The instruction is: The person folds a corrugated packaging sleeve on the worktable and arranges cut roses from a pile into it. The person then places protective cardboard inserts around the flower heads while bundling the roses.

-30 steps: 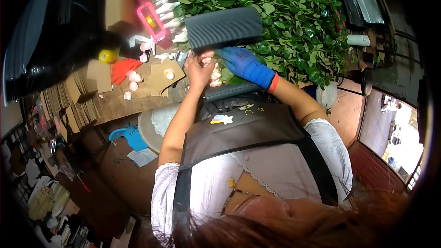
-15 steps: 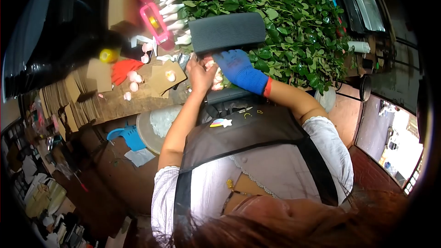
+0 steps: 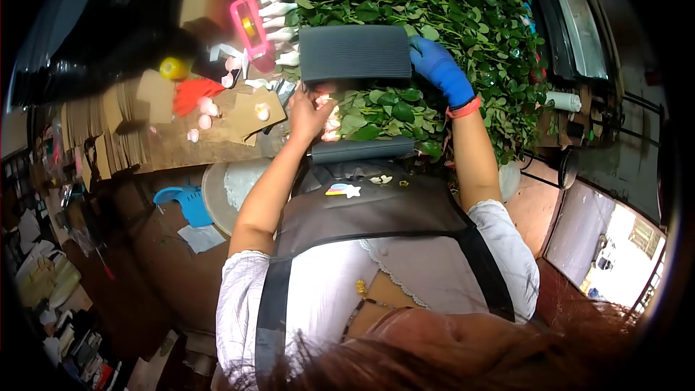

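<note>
Pale pink rose heads point(image 3: 331, 124) stand in a short row beside my left hand point(image 3: 307, 115), which is bare. Its thumb touches the blooms and its fingers reach to the left end of a dark ridged board point(image 3: 355, 53), thumb and fingers apart. Leafy stems point(image 3: 387, 110) run right from the blooms, between this board and a second dark strip point(image 3: 362, 149) near my apron. My right hand point(image 3: 440, 71), in a blue glove, is at the ridged board's right end with fingers curled; what they hold is hidden among leaves.
Many leafy stems point(image 3: 463, 7) lie behind and right, with white-wrapped heads point(image 3: 279, 10) at their left. A pink tape dispenser point(image 3: 250, 32), a yellow roll point(image 3: 173, 68), a red cloth point(image 3: 194, 95), loose petals and cardboard pieces point(image 3: 246, 112) lie left. A blue basket point(image 3: 190, 206) is below.
My right hand has moved right, from near the blooms to the board's right end, uncovering the leafy stems. My left hand stays by the blooms. The view has shifted slightly.
</note>
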`<state>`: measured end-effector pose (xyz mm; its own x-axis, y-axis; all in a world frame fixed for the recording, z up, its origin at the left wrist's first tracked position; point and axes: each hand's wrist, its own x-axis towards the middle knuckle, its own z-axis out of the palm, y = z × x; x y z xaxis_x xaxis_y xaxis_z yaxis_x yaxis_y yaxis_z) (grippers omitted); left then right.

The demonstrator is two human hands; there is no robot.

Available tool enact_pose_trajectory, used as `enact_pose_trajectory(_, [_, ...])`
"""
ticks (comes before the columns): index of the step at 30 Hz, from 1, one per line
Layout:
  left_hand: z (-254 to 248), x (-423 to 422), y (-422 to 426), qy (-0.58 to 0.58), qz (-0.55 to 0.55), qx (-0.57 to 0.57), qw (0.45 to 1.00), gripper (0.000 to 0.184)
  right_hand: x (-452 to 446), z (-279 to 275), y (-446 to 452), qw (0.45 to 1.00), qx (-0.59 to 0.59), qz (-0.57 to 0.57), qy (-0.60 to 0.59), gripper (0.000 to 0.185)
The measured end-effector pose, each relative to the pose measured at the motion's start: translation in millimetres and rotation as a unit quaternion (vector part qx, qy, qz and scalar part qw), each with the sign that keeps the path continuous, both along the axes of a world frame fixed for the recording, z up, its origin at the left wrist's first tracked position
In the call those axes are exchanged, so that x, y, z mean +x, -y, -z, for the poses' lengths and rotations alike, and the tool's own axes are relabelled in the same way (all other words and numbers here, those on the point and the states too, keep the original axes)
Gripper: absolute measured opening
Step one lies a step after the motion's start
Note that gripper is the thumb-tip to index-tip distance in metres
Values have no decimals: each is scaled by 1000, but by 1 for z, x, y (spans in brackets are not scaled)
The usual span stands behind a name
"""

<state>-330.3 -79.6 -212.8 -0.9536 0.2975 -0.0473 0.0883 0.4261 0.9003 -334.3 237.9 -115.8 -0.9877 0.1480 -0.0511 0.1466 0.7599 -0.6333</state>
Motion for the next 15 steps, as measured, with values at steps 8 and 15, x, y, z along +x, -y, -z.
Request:
enact_pose_trajectory(8, [89, -3, 18, -112, 100, -26, 988, 41, 61, -54, -19, 931, -278, -235, 20, 30])
enact_pose_trajectory(15, [-1, -4, 4, -9, 50, -64, 997, 28, 76, -39, -5, 952, -218, -213, -38, 34])
